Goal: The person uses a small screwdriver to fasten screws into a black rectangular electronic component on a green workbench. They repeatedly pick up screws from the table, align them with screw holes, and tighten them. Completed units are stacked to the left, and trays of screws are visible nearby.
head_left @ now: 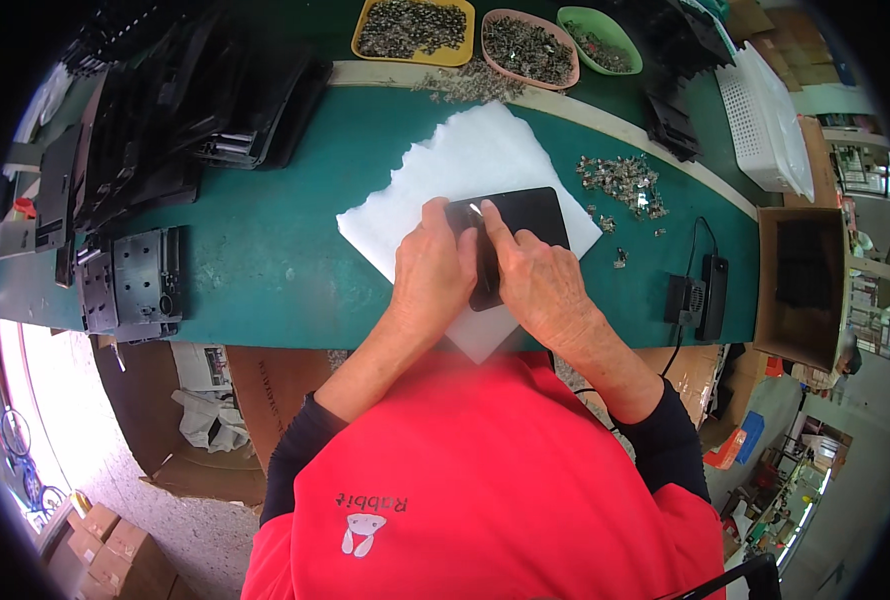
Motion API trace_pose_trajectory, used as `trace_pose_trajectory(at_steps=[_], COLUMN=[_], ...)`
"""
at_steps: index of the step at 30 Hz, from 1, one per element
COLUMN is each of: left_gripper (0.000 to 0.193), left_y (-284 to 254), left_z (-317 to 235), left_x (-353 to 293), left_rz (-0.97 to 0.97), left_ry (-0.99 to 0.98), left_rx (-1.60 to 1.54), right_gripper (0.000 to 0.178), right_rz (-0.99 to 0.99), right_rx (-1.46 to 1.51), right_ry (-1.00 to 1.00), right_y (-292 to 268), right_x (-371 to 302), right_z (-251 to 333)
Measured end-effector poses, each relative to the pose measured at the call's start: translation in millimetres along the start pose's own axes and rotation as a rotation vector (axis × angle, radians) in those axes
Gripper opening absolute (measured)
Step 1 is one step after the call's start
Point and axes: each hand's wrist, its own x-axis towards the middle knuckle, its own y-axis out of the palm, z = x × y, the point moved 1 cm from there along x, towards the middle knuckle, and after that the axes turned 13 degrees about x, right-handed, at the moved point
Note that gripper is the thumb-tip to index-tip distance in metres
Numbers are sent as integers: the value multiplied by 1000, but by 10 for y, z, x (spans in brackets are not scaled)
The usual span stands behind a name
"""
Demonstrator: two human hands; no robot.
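Observation:
On a white foam sheet (pixel 485 150) lies a flat black plastic panel (pixel 537 208) with rounded corners. My left hand (pixel 433 262) is closed on the panel's left edge, its thumb lying over the top face. With its index finger stretched out, my right hand (pixel 543 285) presses near the panel's far left corner, while its other fingers curl over the panel. A small bright piece (pixel 475 209) shows beside that fingertip; it is too small to name. My right thumb is mostly hidden.
Loose small metal clips (pixel 625 186) lie right of the foam. Beyond stand a yellow tray (pixel 363 50), a pink basin (pixel 489 18) and a green basin (pixel 565 14) of small parts. Stacked black panels (pixel 255 120) crowd the left. A black power adapter (pixel 713 295) sits right.

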Motion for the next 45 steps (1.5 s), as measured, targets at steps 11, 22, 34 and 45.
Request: trace_pose_trajectory(at_steps=[11,22,34,45], left_gripper=[37,36,34,34], left_y=[22,11,64,66], left_z=[31,36,87,61], left_x=[11,15,-11,-16], left_rz=[-19,7,-20,-32], left_ry=[20,56,112,146], left_rx=[-14,-27,66,106], right_gripper=[43,49,43,22], right_rz=[53,71,130,138], right_rx=[10,-60,-26,-109], right_ry=[62,75,56,-223], right_y=[-74,-78,-169,-340], right_x=[82,126,233,391], right_z=[81,111,235,191])
